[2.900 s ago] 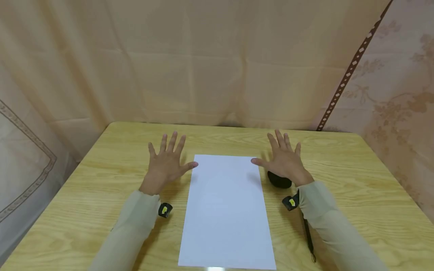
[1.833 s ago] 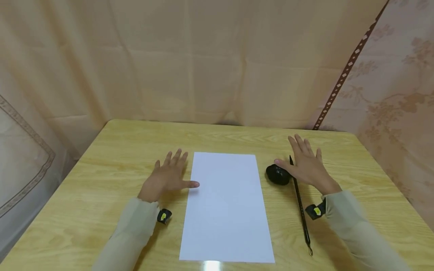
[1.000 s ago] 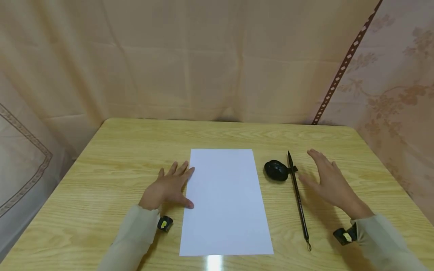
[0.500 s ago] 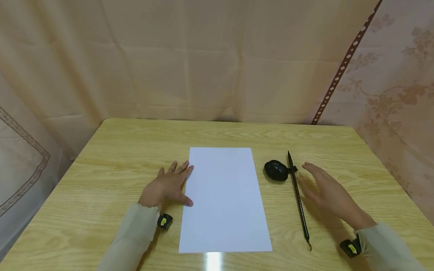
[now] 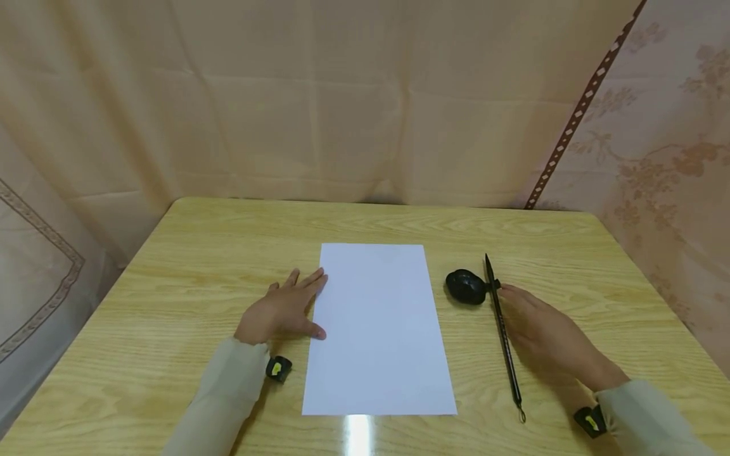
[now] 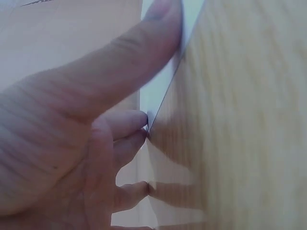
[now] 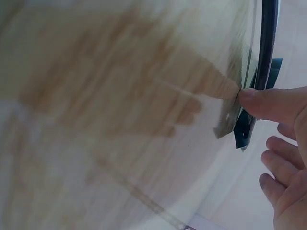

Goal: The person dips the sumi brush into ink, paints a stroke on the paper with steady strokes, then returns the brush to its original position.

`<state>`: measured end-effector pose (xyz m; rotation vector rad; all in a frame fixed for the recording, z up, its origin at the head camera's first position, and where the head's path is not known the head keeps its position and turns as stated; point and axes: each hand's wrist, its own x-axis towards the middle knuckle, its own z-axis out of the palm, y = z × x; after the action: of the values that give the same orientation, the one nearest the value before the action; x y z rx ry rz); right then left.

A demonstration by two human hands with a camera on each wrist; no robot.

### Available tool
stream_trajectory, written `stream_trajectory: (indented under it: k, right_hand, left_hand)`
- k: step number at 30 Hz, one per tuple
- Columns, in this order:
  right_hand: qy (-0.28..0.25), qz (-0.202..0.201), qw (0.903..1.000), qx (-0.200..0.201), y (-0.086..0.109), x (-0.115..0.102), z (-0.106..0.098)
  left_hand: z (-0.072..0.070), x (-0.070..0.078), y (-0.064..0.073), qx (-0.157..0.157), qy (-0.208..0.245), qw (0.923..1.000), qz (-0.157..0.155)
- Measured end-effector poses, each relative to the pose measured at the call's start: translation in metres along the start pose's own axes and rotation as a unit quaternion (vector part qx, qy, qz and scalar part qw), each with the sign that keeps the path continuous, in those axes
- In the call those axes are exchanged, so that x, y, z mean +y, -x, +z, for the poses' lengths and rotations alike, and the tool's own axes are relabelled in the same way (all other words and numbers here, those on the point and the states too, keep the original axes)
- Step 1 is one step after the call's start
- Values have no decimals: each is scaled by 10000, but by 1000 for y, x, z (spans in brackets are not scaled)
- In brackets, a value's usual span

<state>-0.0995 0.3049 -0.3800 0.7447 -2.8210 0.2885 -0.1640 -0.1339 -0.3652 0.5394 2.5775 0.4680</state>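
So the black brush [image 5: 504, 345] is lying just left of the right hand [image 5: 550, 332], its upper part crossing the narrow end of a rounded black rest [image 5: 464, 286] ahead and left of those fingertips. That hand's fingers look loose and slightly apart; honestly can't tell if a fingertip touches the rest. White paper [image 5: 379, 335] is right of the left hand [image 5: 282, 313], whose fingers are spread, thumb over its closest edge. Wood-grain table [image 5: 199, 253] under everything, beige curtain [image 5: 342, 107] beyond both hands.
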Motion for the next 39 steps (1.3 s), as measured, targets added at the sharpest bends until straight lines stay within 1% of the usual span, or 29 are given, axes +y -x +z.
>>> stream_trajectory:
  k: [6,9,15,21,27,29,33,35,39]
  right_hand:
    - [296,-597,9974,280,0,0,2]
    - [462,-850,9948,315,0,0,2]
    - [641,-1343,9882,358,-3,2,1]
    - [742,-1673,9825,341,-5,5,2]
    - [1017,-2136,9704,486,-8,6,6]
    - [1174,-2254,9662,429,-8,5,5]
    - [1393,-2381,9610,171,-8,2,3]
    - [1455,-2421,9593,62,-9,2,3]
    - [1520,-2480,9568,-15,-10,4,4]
  left_hand:
    - [-2,1,-2,85,-58,9999,-12]
    - [-2,1,-2,103,-96,9999,36]
    - [-1,-1,-2,39,-173,9997,145]
    - [1,-2,-2,54,-158,9998,130]
    - [2,-1,-2,-24,-65,9999,75]
    - [3,0,-2,-39,-61,9999,81]
    - [2,1,-2,-40,-79,9999,64]
    - [2,1,-1,-32,-88,9999,92]
    - [2,1,-2,-34,-146,9998,111]
